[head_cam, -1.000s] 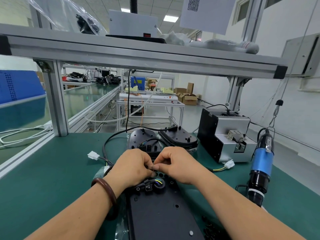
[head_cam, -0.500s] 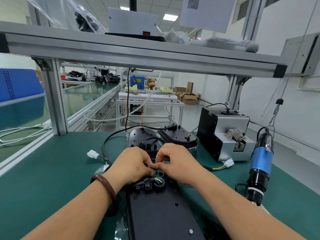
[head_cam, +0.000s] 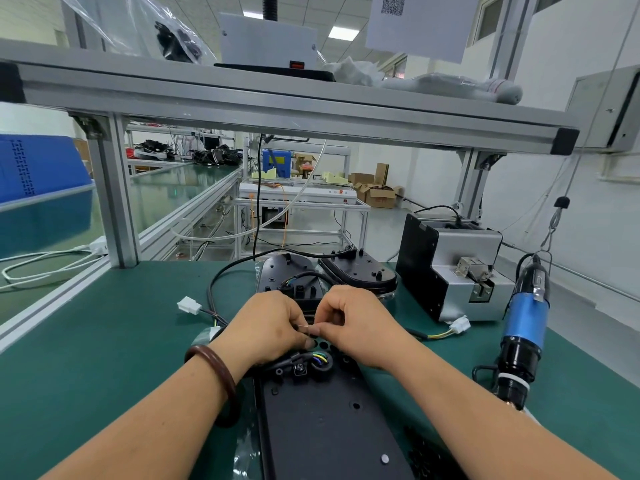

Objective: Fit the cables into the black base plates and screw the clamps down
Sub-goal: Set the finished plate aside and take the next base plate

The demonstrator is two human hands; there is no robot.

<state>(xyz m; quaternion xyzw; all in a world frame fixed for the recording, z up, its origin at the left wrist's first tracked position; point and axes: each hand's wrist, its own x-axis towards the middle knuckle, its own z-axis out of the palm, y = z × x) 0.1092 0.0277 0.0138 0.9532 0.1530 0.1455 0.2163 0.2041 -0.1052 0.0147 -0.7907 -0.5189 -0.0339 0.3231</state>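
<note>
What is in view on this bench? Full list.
base plates: three, black; one under the hands, two behind it
cables: several, black; one loops on the mat at left
connectors: two, white; one on each side of the hands
electric screwdriver: one, blue and black; upright at right
screw feeder: one, silver and black; back right
mat: one, green; covers the bench
frame shelf: one, aluminium; overhead
crate: one, blue; far left
small piece: one, pale; between the hands, too small to name
bracelet: one, brown; left wrist
left hand: over the near plate, pinches the piece
right hand: beside it, pinches the same piece
</note>
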